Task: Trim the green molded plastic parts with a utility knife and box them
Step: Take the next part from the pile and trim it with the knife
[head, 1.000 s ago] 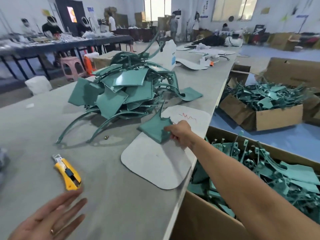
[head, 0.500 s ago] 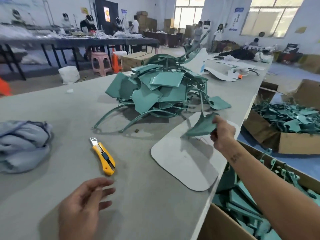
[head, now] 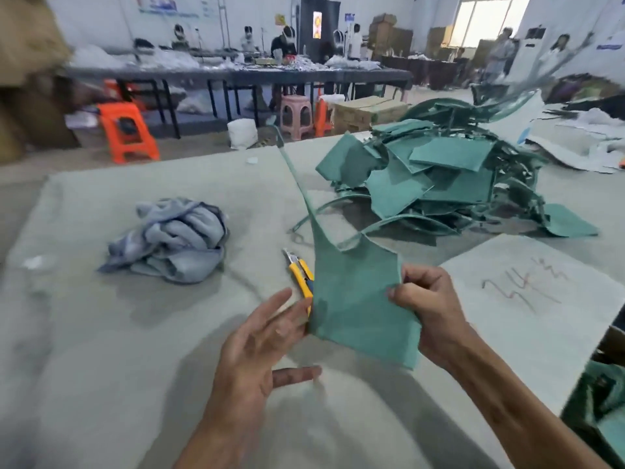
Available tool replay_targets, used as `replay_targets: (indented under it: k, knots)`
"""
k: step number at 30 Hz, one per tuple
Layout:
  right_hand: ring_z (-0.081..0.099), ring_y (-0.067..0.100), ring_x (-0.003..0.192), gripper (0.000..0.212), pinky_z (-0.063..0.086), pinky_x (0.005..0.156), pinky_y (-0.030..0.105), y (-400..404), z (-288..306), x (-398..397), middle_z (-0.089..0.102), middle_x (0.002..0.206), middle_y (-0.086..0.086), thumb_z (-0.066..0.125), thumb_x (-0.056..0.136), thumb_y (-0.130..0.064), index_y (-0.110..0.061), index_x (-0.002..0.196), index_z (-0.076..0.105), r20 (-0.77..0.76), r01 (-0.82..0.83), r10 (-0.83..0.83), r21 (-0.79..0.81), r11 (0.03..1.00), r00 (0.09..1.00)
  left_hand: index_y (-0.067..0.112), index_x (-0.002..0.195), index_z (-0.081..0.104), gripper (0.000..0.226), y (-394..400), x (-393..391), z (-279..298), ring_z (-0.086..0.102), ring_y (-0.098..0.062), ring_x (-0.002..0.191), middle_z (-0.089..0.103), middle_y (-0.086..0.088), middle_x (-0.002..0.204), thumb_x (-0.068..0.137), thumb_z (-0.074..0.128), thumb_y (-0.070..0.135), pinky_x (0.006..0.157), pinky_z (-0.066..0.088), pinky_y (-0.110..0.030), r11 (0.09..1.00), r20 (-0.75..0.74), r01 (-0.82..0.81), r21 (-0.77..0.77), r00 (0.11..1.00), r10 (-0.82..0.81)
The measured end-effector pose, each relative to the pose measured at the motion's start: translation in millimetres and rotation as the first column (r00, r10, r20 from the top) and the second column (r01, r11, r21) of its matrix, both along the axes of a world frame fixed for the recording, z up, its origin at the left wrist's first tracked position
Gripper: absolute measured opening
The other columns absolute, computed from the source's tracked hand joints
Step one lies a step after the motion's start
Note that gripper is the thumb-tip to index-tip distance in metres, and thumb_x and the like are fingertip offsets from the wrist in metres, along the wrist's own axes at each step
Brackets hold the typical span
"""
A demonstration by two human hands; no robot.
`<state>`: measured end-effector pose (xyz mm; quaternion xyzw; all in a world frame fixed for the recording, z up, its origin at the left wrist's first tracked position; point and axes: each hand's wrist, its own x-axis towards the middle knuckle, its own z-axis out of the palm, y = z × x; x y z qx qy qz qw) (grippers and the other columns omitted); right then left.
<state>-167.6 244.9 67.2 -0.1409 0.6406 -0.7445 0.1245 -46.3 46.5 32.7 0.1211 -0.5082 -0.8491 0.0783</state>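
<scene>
The right hand (head: 429, 309) grips one green part (head: 358, 306) by its right edge, thumb on the near face and fingers curled behind. The part is held above the table (head: 101, 350), in front of the person and clear of the surface. Its flat panel faces the camera; its thin stem rises up and to the left, so the long axis runs from the near-right corner to the far-left tip.

The left hand (head: 263, 343) is spread wide and holds nothing. Its fingertips sit at the panel's left edge, touching or just short of it; which one cannot be told.

The knife (head: 299, 270) lies on the table just beyond the left fingers, partly hidden behind the panel, blade end pointing away. It is nearer the left hand than the right.

The pile (head: 439, 177) of untrimmed parts sits far right. A crumpled cloth (head: 172, 238) lies to the left, and a white sheet (head: 527, 299) to the right.

Judgement: trimming of this part has not begun. The next move likely turns on the left hand, either taking the panel's left edge or reaching past it for the knife.
</scene>
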Motion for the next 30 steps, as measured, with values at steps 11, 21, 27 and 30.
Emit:
replay_targets:
  k: [11, 21, 27, 30]
  knots:
    - [0.053, 0.014, 0.048, 0.036, 0.042, 0.049, 0.027, -126, -12, -37, 0.061, 0.056, 0.008, 0.072, 0.097, -0.021, -0.015, 0.062, 0.07, -0.239, 0.082, -0.041, 0.164, 0.983, 0.97, 0.007, 0.109, 0.068, 0.021, -38, 2, -1, 0.075, -0.025, 0.075, 0.077, -0.013, 0.103, 0.103, 0.05, 0.001, 0.058, 0.062, -0.036, 0.837, 0.054, -0.539, 0.098, 0.843, 0.536]
    - [0.055, 0.028, 0.107, 0.04, 0.041, 0.073, 0.037, -125, -55, -32, 0.048, 0.105, -0.004, 0.068, 0.086, -0.052, -0.025, 0.114, 0.06, -0.517, 0.433, 0.173, 0.825, 0.364, 0.838, 0.017, 0.109, 0.071, 0.024, -53, 7, -1, 0.067, -0.019, 0.064, 0.075, -0.006, 0.091, 0.101, 0.055, 0.001, 0.047, 0.055, -0.029, 0.659, 0.007, -0.749, -0.068, 0.66, 0.751]
    - [0.053, 0.023, 0.084, 0.015, 0.036, 0.066, 0.036, -112, -65, -45, 0.053, 0.089, -0.005, 0.065, 0.095, -0.035, -0.024, 0.087, 0.058, -0.553, 0.44, 0.099, 0.748, 0.497, 0.828, 0.019, 0.1, 0.074, 0.019, -55, 9, 1, 0.064, -0.016, 0.061, 0.073, -0.003, 0.084, 0.095, 0.062, 0.006, 0.042, 0.048, -0.028, 0.686, 0.054, -0.727, 0.035, 0.687, 0.725]
    - [0.067, 0.022, 0.083, 0.017, 0.053, 0.072, 0.033, -115, -57, -42, 0.067, 0.1, 0.001, 0.068, 0.1, -0.02, -0.034, 0.104, 0.059, -0.385, 0.208, -0.081, 0.301, 0.931, 0.919, 0.018, 0.092, 0.073, 0.017, -52, 10, 4, 0.056, -0.017, 0.058, 0.068, -0.005, 0.078, 0.093, 0.059, 0.008, 0.043, 0.039, -0.026, 0.684, 0.083, -0.717, 0.137, 0.696, 0.713]
